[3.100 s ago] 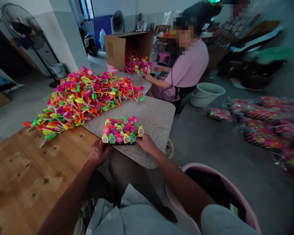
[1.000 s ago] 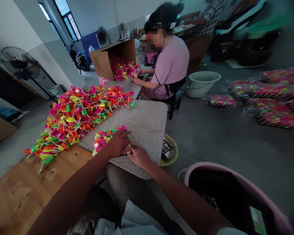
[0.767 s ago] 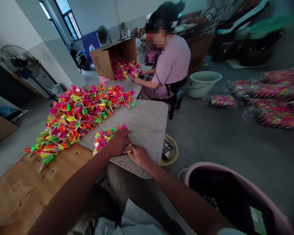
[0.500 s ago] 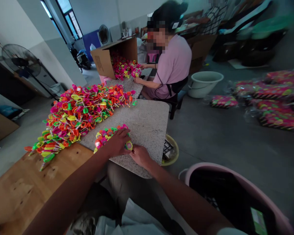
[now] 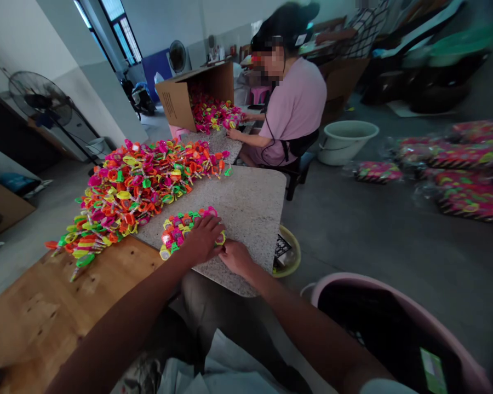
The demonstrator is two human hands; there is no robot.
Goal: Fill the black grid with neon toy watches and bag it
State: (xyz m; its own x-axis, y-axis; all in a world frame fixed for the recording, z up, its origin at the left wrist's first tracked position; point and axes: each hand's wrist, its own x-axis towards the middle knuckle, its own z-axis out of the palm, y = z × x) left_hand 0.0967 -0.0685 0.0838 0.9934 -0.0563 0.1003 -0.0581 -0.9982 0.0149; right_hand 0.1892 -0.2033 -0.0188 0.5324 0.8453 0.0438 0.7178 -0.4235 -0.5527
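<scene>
While the toy-watch block [image 5: 173, 232] lies under my left hand [image 5: 202, 239], its long axis running leftward from my right hand [image 5: 237, 258]'s bent fingers, I cannot tell either grasp.

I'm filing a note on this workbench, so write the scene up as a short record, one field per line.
Left hand: laid over the toy watch block
Right hand: fingertips at the block's near right corner; grip unclear
Block colours: pink, green, orange, yellow
Under the block: speckled tabletop
Loose pile: bright watches across the tabletop and wooden surface
Carton: on its side, more bright pieces at its mouth
Co-worker: seated, pink top, hands near those pieces
Floor: pink tub, pale bucket, wrapped packs
</scene>
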